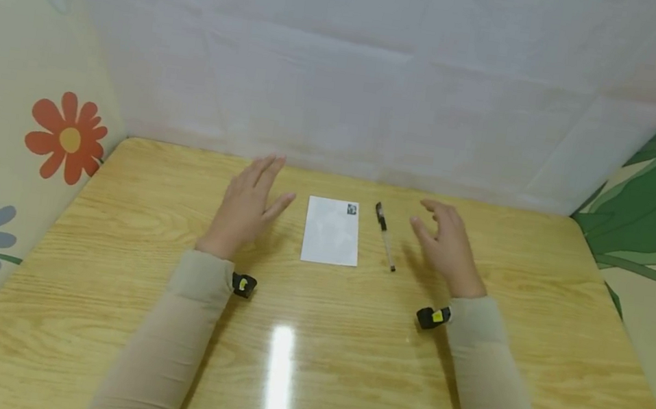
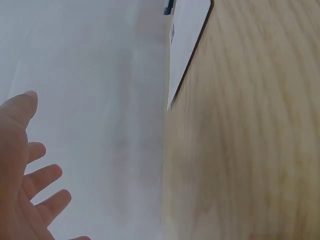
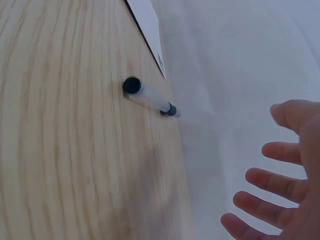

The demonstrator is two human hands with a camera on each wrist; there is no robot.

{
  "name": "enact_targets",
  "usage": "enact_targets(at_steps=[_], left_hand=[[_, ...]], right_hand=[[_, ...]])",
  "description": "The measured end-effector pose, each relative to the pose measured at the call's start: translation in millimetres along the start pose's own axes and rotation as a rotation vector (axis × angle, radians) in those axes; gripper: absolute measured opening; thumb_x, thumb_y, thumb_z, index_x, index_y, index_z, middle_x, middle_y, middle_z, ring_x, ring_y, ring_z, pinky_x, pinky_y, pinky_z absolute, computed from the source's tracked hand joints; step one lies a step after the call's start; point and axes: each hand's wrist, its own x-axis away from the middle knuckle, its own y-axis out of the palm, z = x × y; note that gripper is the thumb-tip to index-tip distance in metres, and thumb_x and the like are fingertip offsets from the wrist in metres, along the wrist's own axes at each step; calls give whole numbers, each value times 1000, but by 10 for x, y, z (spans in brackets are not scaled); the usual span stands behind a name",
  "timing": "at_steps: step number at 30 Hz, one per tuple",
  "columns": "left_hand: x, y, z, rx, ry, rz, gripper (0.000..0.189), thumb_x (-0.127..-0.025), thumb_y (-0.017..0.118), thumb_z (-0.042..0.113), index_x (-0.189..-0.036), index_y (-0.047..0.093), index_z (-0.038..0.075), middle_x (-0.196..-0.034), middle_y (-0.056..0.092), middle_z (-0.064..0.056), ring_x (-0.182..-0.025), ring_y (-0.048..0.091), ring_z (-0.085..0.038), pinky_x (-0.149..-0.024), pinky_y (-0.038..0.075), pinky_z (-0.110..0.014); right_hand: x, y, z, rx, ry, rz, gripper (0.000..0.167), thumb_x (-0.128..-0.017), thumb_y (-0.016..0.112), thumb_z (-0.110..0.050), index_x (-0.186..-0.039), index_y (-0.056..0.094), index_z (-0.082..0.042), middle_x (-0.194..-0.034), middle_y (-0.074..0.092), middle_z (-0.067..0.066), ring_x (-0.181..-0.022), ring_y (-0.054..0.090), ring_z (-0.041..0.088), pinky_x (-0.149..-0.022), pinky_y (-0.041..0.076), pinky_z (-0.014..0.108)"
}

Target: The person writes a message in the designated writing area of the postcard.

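Note:
A white rectangular card or thin pad [image 1: 332, 233] with a small dark printed square in its upper right corner lies flat on the wooden table. Just right of it lies a pen [image 1: 386, 237] with a clear barrel and a black cap, tilted slightly. My left hand [image 1: 246, 204] is held above the table to the left of the card, fingers extended, touching nothing. On the other side, my right hand [image 1: 447, 244] hovers to the right of the pen with its fingers loosely bent and apart from it. The right wrist view shows the pen's black end [image 3: 132, 85] up close.
A pale cloth wall [image 1: 330, 94] rises behind the table's [image 1: 343, 372] far edge. Painted panels with flowers [image 1: 69, 139] stand at the left and right sides. Each wrist wears a small black camera [image 1: 244, 285]. A bright reflection lies on the near tabletop.

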Motion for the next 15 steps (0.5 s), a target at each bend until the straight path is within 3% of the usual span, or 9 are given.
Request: enact_targets(at_steps=[6, 15], left_hand=[[-15, 66, 54, 99, -4, 33, 64, -108, 49, 36, -158, 29, 2, -162, 30, -21, -150, 25, -40, -123, 18, -55], [-4, 193, 112, 252, -46, 25, 59, -109, 45, 35, -157, 31, 3, -161, 31, -21, -149, 27, -39, -122, 22, -54]], right_hand=[[-37, 77, -79, -74, -2, 42, 49, -105, 58, -27, -142, 51, 3, -136, 53, 25, -118, 53, 42, -96, 51, 55], [-90, 213, -171, -154, 77, 42, 43, -101, 64, -20, -136, 57, 5, -127, 58, 24, -110, 59, 39, -92, 54, 51]])
